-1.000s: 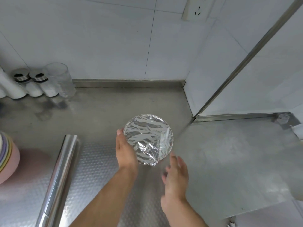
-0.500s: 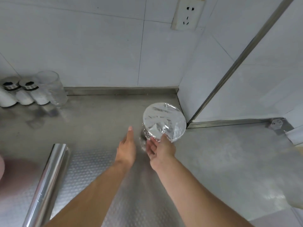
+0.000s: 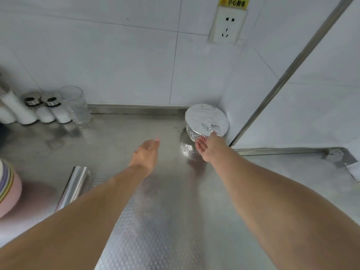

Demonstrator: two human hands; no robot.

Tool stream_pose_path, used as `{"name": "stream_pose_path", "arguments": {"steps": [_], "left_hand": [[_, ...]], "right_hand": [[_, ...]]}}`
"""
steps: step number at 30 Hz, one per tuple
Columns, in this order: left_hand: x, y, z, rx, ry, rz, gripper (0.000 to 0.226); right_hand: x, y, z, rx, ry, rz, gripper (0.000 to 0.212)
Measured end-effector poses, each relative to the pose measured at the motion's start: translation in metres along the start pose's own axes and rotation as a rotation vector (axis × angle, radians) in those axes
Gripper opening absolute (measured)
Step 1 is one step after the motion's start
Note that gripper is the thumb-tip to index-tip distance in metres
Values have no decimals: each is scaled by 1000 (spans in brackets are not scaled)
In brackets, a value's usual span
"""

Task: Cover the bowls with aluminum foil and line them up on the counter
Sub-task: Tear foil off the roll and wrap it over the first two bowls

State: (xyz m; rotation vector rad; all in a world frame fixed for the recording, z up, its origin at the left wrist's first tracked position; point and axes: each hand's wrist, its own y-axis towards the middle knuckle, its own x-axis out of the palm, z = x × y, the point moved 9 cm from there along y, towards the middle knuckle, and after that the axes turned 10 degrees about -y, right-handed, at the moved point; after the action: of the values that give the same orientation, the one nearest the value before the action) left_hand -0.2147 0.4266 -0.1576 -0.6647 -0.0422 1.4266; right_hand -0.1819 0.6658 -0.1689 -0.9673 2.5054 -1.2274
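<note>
**Foil-covered bowl parked in the back corner**

Head view, the only one here: the foil-covered bowl (image 3: 206, 120) sits on the steel counter (image 3: 124, 137) right in the back right corner, tucked up against the white tiled wall (image 3: 116, 61) and the side panel. The foil is stretched flat over the top and crinkled down around the side.

The right hand (image 3: 209, 148) is at the near edge of the bowl, thumb touching the foil at the rim, fingers straight and relaxed just beside the crinkled side. It's not really gripping it. The left hand (image 3: 146, 154) hangs over the counter, well apart from the bowl, fingers straight and loose, holding nothing.

The aluminum foil roll (image 3: 75, 187) lies on the counter at the lower left, partly hidden behind the left forearm. A stack of pastel bowls (image 3: 8, 189) peeks in at the left edge. At the back left there are white shaker jars (image 3: 46, 109) with metal tops and a clear glass (image 3: 77, 105) next to them along the wall. A wall socket (image 3: 227, 25) with a yellow warning label sits above the corner.
</note>
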Motion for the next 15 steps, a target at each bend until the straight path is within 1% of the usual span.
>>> {"name": "stream_pose_path", "arguments": {"steps": [4, 8, 12, 15], "left_hand": [[-19, 0, -8, 19, 18, 28, 55], [-43, -6, -20, 19, 41, 74, 53], [-66, -17, -29, 28, 81, 107, 54], [-81, -23, -33, 33, 137, 124, 55]], "right_hand": [[-1, -1, -9, -28, -28, -30, 29], [-3, -4, -4, -19, -61, -61, 24], [-9, -15, 3, -15, -115, -30, 19], [-8, -30, 5, -27, -163, -1, 23]]}}
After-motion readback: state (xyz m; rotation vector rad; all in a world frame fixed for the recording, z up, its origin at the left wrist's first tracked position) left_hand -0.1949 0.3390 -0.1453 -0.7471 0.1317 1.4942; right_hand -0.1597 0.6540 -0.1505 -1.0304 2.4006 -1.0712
